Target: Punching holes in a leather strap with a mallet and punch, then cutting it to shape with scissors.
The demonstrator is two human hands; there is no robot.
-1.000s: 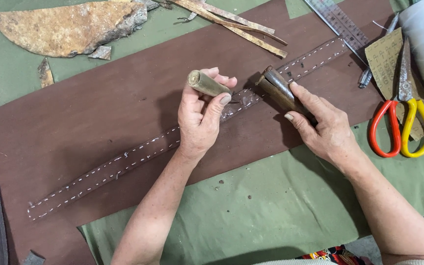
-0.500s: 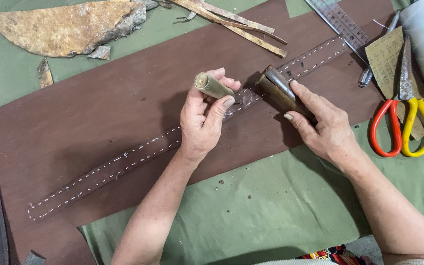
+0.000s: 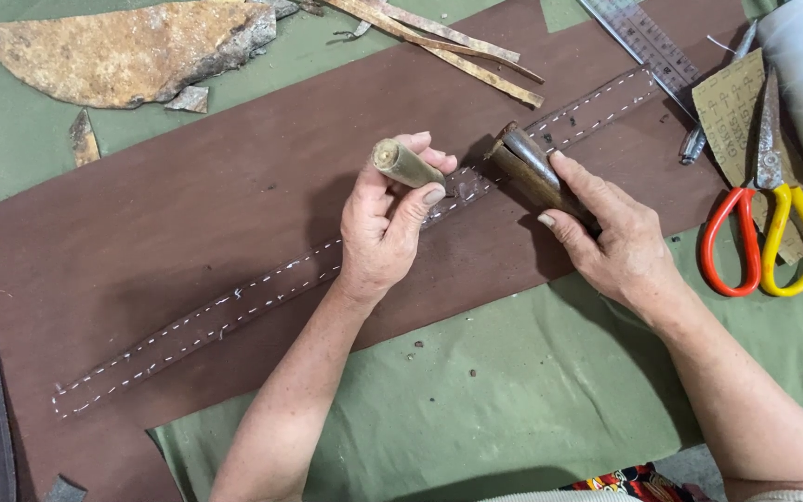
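Left hand: the left hand (image 3: 385, 223) grips a short tan cylindrical tool (image 3: 406, 164), fingers and thumb wrapped round it, its blunt end pointing up and to the left.
Right hand: the right hand (image 3: 617, 244) clasps a dark brown wooden-looking block (image 3: 529, 169), the forefinger laid along its top, and presses it down on the strap.
Strap: a long brown leather strap (image 3: 234, 311) with two rows of white stitching runs from near left to far right, passing beneath both hands.
Base: the strap lies on a wide brown leather sheet (image 3: 178, 214) spread over a green cloth (image 3: 476, 409).
Right side: scissors (image 3: 766, 232) with one red and one yellow handle lie on the cloth, well apart from the block.
Far side: a metal ruler (image 3: 643, 42), thin leather offcuts (image 3: 439, 42), and a rough tan leather scrap (image 3: 123, 51) at far left.
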